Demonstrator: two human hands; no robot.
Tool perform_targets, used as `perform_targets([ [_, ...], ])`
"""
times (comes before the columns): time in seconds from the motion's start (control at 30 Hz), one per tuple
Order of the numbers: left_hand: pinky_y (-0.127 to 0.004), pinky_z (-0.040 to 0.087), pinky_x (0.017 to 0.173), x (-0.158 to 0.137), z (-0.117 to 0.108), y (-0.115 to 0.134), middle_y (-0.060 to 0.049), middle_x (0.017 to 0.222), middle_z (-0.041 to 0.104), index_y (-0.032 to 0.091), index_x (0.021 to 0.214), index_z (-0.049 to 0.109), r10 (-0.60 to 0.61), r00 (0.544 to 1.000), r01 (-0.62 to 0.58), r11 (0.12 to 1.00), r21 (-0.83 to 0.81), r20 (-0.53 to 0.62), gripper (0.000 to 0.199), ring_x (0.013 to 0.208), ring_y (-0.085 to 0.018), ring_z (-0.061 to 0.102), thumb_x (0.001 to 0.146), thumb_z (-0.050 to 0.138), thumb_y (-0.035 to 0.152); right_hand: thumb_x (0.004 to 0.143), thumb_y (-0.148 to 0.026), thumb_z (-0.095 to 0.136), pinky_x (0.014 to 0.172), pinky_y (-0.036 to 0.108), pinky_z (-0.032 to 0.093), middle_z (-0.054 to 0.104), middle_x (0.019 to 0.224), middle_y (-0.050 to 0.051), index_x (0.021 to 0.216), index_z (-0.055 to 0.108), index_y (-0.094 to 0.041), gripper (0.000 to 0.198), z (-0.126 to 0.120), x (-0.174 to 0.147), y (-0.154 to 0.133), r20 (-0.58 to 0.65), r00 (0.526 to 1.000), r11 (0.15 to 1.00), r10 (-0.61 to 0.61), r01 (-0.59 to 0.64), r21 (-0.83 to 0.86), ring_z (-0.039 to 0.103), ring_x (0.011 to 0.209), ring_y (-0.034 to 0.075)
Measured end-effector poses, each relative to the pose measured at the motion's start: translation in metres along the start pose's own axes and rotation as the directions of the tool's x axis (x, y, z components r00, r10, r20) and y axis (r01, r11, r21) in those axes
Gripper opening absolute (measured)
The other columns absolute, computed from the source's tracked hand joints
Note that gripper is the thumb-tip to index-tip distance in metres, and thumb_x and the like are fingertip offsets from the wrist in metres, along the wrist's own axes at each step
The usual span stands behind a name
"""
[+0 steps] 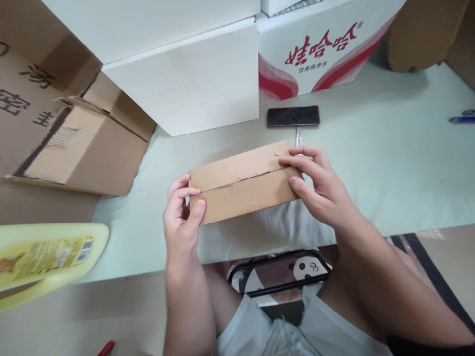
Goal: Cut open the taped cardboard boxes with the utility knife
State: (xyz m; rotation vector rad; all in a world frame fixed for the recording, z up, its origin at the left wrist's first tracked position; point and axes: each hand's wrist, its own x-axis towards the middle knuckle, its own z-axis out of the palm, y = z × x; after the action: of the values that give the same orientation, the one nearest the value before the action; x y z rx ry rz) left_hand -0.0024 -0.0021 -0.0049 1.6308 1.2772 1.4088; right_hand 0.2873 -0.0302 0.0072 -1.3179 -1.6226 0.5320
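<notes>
Between my two hands is a small brown cardboard box (245, 198), held above the near part of the table. A rough-edged seam runs along its length, and its right end tilts up and away. My left hand (183, 207) grips the left end, thumb on the near panel and fingers around the far corner. At the other end, my right hand (315, 185) is closed on the box with its thumb on the near panel and fingertips on the far one. The underside of the box is hidden.
A dark phone (293, 116) with a white cable lies beyond the box. Behind stand a white box (193, 84) and a red-and-white carton (319, 54). Brown cartons (107, 153) fill the left, above a yellow bottle (55, 257). A blue pen (462, 119) lies far right.
</notes>
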Motion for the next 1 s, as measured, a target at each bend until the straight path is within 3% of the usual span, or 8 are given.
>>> perform_targets([
  [0.63, -0.051, 0.032, 0.125, 0.001, 0.004, 0.002, -0.007, 0.134, 0.058, 0.024, 0.090, 0.067, -0.032, 0.999, 0.032, 0.999, 0.011, -0.026, 0.029, 0.143, -0.031, 0.049, 0.083, 0.076, 0.051, 0.097, -0.031, 0.055, 0.115, 0.056, 0.048, 0.056, 0.137, 0.012, 0.124, 0.069, -0.028, 0.031, 0.000, 0.000, 0.000, 0.004, 1.000, 1.000, 0.001, -0.001, -0.008, 0.053, 0.136, 0.032],
  [1.0, -0.053, 0.032, 0.125, 0.000, 0.015, -0.001, -0.007, 0.128, 0.060, 0.025, 0.087, 0.066, -0.020, 0.993, 0.010, 0.997, -0.082, -0.119, 0.027, 0.142, -0.032, 0.049, 0.082, 0.075, 0.050, 0.098, -0.031, 0.053, 0.110, 0.056, 0.051, 0.055, 0.138, 0.013, 0.125, 0.069, -0.027, 0.031, 0.000, 0.000, 0.000, 0.020, 1.000, 1.000, 0.013, -0.013, -0.017, 0.056, 0.131, 0.032],
])
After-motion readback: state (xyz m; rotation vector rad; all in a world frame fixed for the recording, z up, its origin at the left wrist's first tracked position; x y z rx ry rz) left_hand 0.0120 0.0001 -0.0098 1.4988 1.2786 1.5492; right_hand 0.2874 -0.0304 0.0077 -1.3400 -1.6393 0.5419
